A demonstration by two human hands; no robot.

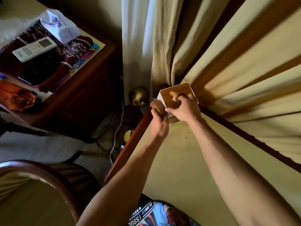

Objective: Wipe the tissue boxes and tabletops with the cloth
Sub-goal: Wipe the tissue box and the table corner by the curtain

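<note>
Tissue box: a square white box with a brown wooden lid (175, 93) stands at the far left corner of the yellowish tabletop with a dark red-brown wooden edge (179, 160), right against the folds of the beige curtain (244, 62); a crumpled tissue (173, 95) pokes out of the slot in the lid.
Right hand: the right hand (184, 110) lies over the near right part of the lid, fingers curled down over the top and thumb along the near edge, gripping the box.
Left hand: the left hand (158, 118) is at the box's near left side, fingers bent against its white wall; a bit of pale cloth (155, 100) seems to show at the fingertips, but whether the hand pinches it I cannot tell.
Arms: both bare forearms reach from the near edge across the tabletop to the box.
Left of the table: a brass-coloured round lamp base (138, 96) on the floor beside the curtain, with cables (114, 141) trailing over the grey carpet (48, 144).
Far left: a dark wooden side cabinet (88, 95) carrying a white remote control (34, 48), a maroon patterned fabric (68, 49) and a white plastic bag with blue print (60, 26).
Near left: a rounded wooden chair with a pale seat (32, 193).
</note>
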